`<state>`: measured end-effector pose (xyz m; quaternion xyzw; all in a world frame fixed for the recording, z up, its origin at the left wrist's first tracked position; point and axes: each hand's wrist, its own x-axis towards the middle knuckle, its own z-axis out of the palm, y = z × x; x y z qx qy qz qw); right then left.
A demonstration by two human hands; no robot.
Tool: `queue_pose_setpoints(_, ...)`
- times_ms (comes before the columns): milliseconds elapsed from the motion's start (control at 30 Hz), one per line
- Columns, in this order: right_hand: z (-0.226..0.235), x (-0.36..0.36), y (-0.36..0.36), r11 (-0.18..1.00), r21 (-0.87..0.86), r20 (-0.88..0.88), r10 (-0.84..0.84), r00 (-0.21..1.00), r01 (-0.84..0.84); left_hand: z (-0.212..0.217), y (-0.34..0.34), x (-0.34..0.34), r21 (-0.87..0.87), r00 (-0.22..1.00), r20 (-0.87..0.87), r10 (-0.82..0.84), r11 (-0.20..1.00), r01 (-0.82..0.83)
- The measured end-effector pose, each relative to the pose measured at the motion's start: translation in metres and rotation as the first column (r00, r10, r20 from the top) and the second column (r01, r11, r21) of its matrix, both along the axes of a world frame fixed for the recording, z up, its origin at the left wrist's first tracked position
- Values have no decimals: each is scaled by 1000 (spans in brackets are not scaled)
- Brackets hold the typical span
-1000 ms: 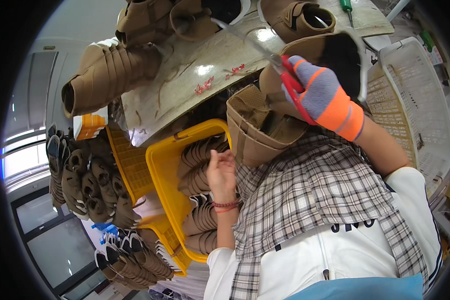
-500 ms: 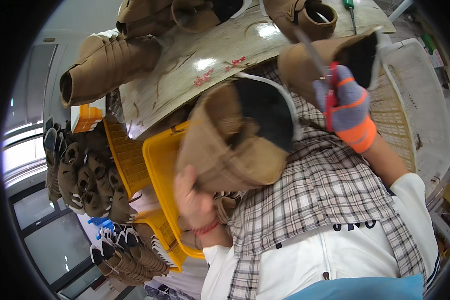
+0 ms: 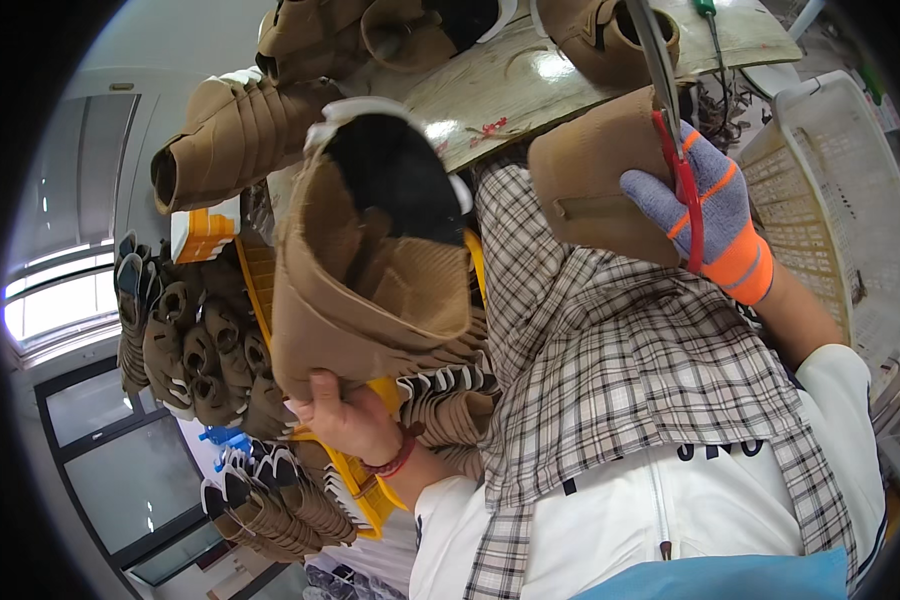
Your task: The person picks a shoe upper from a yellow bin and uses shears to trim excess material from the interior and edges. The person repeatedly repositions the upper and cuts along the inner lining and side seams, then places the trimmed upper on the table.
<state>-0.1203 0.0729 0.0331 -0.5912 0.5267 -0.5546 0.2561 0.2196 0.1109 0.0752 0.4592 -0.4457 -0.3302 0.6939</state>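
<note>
Left hand (image 3: 345, 420): bare, holds a brown boot upper (image 3: 370, 270), now lifted out of the yellow crate (image 3: 355, 480).
Right hand (image 3: 705, 205): gloved, grips red scissors (image 3: 682, 150) against another brown piece (image 3: 595, 180).
Change: one more upper has come up, ready for work.

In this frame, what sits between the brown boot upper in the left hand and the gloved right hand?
In the head view, another brown upper piece, which the gloved right hand grips along with red-handled scissors, and plaid cloth.

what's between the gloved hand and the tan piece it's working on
Nothing visible. The right hand, gloved, rests directly on the tan shoe upper, holding red-handled scissors against it. The left hand lifts a separate stack of uppers, off to the side.
</note>
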Motion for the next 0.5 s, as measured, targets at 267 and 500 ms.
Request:
queue_pose_setpoints(267,27,6,17,991,49,87,123,989,-127,-54,-18,-72,76,800,-366,-476,841,535)
queue_pose_setpoints(500,23,-4,18,918,265,252,228,940,-294,-80,-29,-93,173,631,-567,-529,673,719)
